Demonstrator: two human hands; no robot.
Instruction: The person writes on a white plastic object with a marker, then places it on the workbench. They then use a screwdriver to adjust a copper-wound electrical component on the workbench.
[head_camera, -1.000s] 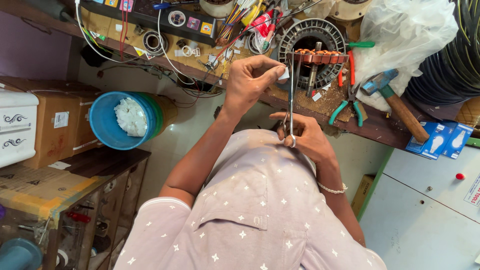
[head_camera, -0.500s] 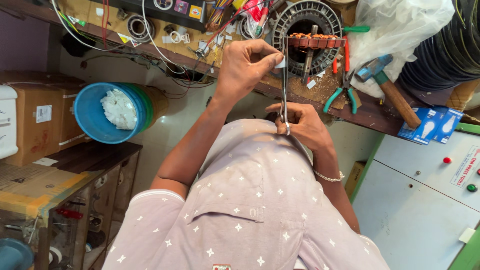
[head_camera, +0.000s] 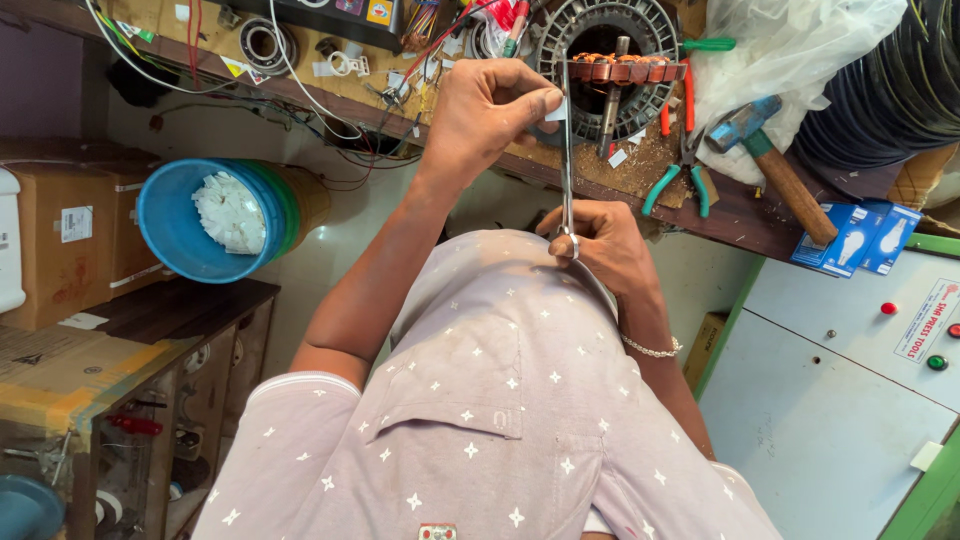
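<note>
Both hands hold steady since earlier frames: left hand (head_camera: 490, 105) pinches paper slip (head_camera: 556, 110), right hand (head_camera: 605, 245) grips scissors (head_camera: 567, 150) (blades upright); cut unfinished.

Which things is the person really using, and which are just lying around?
In use:
scissors, held in the right hand
small white paper piece, pinched by the left hand

Lying about:
hammer
green-handled pliers
blue bucket
cardboard box
</note>
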